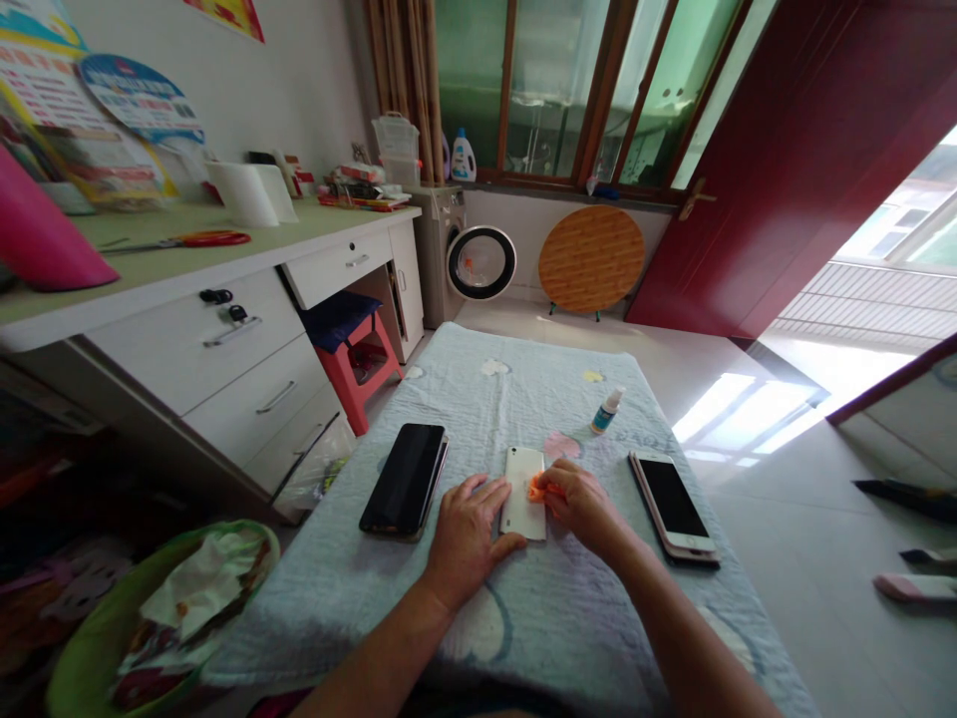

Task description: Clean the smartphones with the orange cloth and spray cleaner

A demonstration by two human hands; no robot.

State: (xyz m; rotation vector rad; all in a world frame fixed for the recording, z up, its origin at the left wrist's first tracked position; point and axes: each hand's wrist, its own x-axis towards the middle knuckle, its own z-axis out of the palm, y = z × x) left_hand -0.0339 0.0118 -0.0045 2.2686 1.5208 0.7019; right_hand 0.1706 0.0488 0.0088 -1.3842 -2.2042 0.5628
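A white smartphone (525,511) lies back up on the cloth-covered table in front of me. My left hand (471,524) holds it steady, fingertips at its left edge and thumb by the lower edge. Pinched in my right hand (575,501) is a crumpled orange cloth (535,489), pressed on the phone's back near its right edge. Part of the cloth is hidden by the fingers. Left of my hands rests a black smartphone (405,481), screen up. To the right is another smartphone (677,507) with a white front and dark screen. Beyond them a small spray bottle (606,411) stands upright.
A light blue patterned cloth (515,389) covers the table. At left, a desk (258,249) carries scissors (209,239) and a paper roll (243,194). A green bin (82,648) with waste and a red stool (363,369) stand beside the table. Behind is a washing machine (438,249).
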